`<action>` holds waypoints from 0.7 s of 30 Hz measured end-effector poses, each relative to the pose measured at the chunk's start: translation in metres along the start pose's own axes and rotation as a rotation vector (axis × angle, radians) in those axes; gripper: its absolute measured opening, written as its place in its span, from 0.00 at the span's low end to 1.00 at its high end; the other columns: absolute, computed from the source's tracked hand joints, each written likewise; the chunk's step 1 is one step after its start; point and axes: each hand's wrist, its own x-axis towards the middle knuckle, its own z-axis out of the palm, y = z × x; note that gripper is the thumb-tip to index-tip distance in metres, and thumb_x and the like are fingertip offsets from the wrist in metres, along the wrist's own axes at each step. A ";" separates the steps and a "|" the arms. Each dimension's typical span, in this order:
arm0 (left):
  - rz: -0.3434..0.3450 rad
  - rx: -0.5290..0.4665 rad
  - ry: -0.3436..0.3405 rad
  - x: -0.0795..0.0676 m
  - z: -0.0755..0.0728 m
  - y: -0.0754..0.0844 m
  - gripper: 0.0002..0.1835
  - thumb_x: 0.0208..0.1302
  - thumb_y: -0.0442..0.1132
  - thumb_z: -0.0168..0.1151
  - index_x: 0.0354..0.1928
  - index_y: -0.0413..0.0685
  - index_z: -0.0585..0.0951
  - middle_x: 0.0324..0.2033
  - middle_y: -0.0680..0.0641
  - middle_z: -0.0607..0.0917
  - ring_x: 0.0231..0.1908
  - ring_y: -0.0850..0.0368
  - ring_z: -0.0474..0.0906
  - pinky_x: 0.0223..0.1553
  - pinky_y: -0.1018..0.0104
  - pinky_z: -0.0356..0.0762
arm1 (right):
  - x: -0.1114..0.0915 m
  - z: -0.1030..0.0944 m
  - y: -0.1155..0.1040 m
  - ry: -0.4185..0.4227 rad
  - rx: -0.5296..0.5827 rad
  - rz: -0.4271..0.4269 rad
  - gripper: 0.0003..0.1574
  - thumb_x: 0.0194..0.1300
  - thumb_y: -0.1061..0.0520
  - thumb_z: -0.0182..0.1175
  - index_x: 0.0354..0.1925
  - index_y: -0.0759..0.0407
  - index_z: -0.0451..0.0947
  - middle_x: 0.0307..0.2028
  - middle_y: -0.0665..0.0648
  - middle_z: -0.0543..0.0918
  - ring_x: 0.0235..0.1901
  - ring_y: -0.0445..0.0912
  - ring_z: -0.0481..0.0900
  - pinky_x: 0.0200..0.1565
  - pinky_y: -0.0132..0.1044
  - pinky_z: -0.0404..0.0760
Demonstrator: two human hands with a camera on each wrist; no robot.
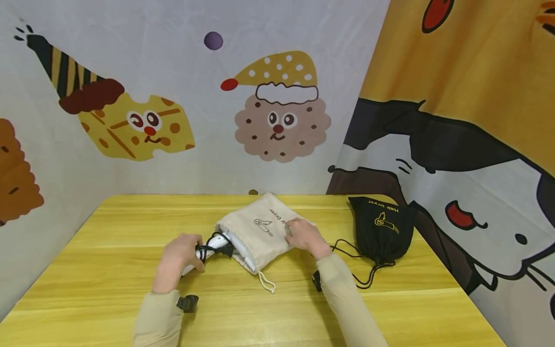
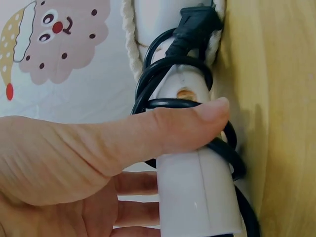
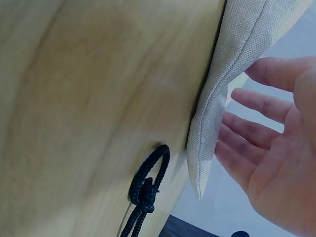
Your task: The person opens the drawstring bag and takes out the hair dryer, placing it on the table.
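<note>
A cream drawstring bag [image 1: 247, 214] printed "Hair Dryer" lies on the table, its mouth toward the left hand. From that mouth sticks out the white handle of a hair dryer [image 2: 197, 192], whose head is hidden inside the cloth. A black cord [image 2: 173, 61] is wound round the handle, with its plug [image 2: 197, 22] near the bag's opening. My left hand [image 1: 179, 253] grips the handle, thumb laid across the cord. At the bag's closed end is my right hand [image 1: 305, 234], its extended fingers [image 3: 254, 101] touching the fabric.
To the right lies a black drawstring bag [image 1: 383, 236], also printed "Hair Dryer", its black cords [image 1: 368, 279] trailing toward my right forearm. A white drawstring [image 1: 266, 282] hangs from the cream bag onto the wooden table [image 1: 243, 318]. Cartoon-printed curtains [image 1: 208, 144] stand behind.
</note>
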 end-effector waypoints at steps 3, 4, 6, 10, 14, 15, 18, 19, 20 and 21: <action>0.015 0.019 0.017 0.002 0.003 0.001 0.34 0.35 0.39 0.80 0.48 0.41 0.75 0.45 0.33 0.81 0.39 0.41 0.79 0.34 0.50 0.80 | 0.000 0.000 0.000 0.000 0.012 0.008 0.28 0.61 0.50 0.61 0.57 0.59 0.75 0.57 0.61 0.78 0.58 0.55 0.75 0.58 0.52 0.75; 0.020 0.026 0.019 0.002 0.004 0.002 0.35 0.36 0.39 0.80 0.50 0.41 0.75 0.46 0.33 0.81 0.41 0.39 0.79 0.35 0.49 0.80 | -0.001 0.000 0.000 -0.008 0.014 0.012 0.28 0.61 0.50 0.61 0.57 0.59 0.75 0.57 0.61 0.78 0.57 0.55 0.76 0.58 0.52 0.76; 0.021 0.032 0.020 0.002 0.005 0.002 0.35 0.36 0.39 0.79 0.51 0.41 0.75 0.47 0.33 0.81 0.42 0.38 0.79 0.35 0.48 0.80 | -0.001 0.000 -0.002 -0.034 0.017 0.028 0.29 0.62 0.49 0.60 0.58 0.59 0.74 0.57 0.62 0.78 0.57 0.55 0.75 0.57 0.52 0.76; 0.009 0.037 0.009 0.003 0.007 0.004 0.35 0.38 0.43 0.79 0.51 0.41 0.75 0.47 0.34 0.82 0.42 0.38 0.79 0.37 0.45 0.80 | -0.004 -0.001 -0.006 -0.076 0.000 0.025 0.19 0.62 0.48 0.60 0.47 0.57 0.78 0.51 0.60 0.80 0.50 0.53 0.77 0.52 0.51 0.78; 0.004 0.044 0.010 0.005 0.008 0.005 0.31 0.40 0.42 0.77 0.49 0.43 0.76 0.42 0.37 0.83 0.38 0.43 0.80 0.33 0.48 0.79 | -0.003 0.005 -0.007 -0.054 -0.035 -0.007 0.14 0.60 0.49 0.62 0.40 0.56 0.79 0.46 0.60 0.80 0.45 0.52 0.77 0.46 0.49 0.80; 0.005 0.047 0.013 0.006 0.009 0.004 0.30 0.39 0.41 0.77 0.48 0.43 0.76 0.41 0.38 0.83 0.37 0.44 0.80 0.32 0.49 0.78 | -0.003 0.007 -0.007 -0.048 -0.037 -0.006 0.15 0.60 0.49 0.62 0.41 0.57 0.80 0.47 0.60 0.80 0.46 0.52 0.77 0.46 0.50 0.80; 0.004 0.056 0.013 0.011 0.012 0.000 0.30 0.40 0.39 0.76 0.49 0.43 0.76 0.42 0.38 0.84 0.37 0.43 0.80 0.32 0.49 0.78 | -0.005 0.007 -0.012 -0.036 -0.055 0.012 0.22 0.59 0.49 0.63 0.50 0.58 0.79 0.50 0.62 0.79 0.49 0.54 0.77 0.49 0.50 0.80; 0.002 0.058 0.008 0.012 0.013 0.000 0.31 0.40 0.39 0.76 0.50 0.43 0.75 0.43 0.38 0.83 0.38 0.42 0.80 0.32 0.48 0.79 | -0.005 0.007 -0.012 -0.034 -0.066 0.017 0.23 0.60 0.49 0.62 0.52 0.58 0.79 0.51 0.62 0.78 0.50 0.54 0.76 0.51 0.51 0.79; 0.001 0.061 0.001 0.012 0.012 0.000 0.32 0.40 0.39 0.76 0.51 0.43 0.75 0.45 0.37 0.83 0.39 0.41 0.80 0.33 0.47 0.79 | -0.005 0.008 -0.012 -0.035 -0.072 0.021 0.24 0.60 0.49 0.62 0.53 0.58 0.78 0.52 0.62 0.78 0.51 0.54 0.76 0.52 0.51 0.79; -0.001 0.062 -0.007 0.012 0.012 0.000 0.33 0.41 0.40 0.76 0.53 0.43 0.75 0.46 0.36 0.83 0.41 0.39 0.80 0.34 0.46 0.79 | -0.005 0.008 -0.012 -0.038 -0.077 0.025 0.25 0.61 0.48 0.62 0.54 0.57 0.78 0.52 0.62 0.78 0.52 0.55 0.76 0.53 0.51 0.78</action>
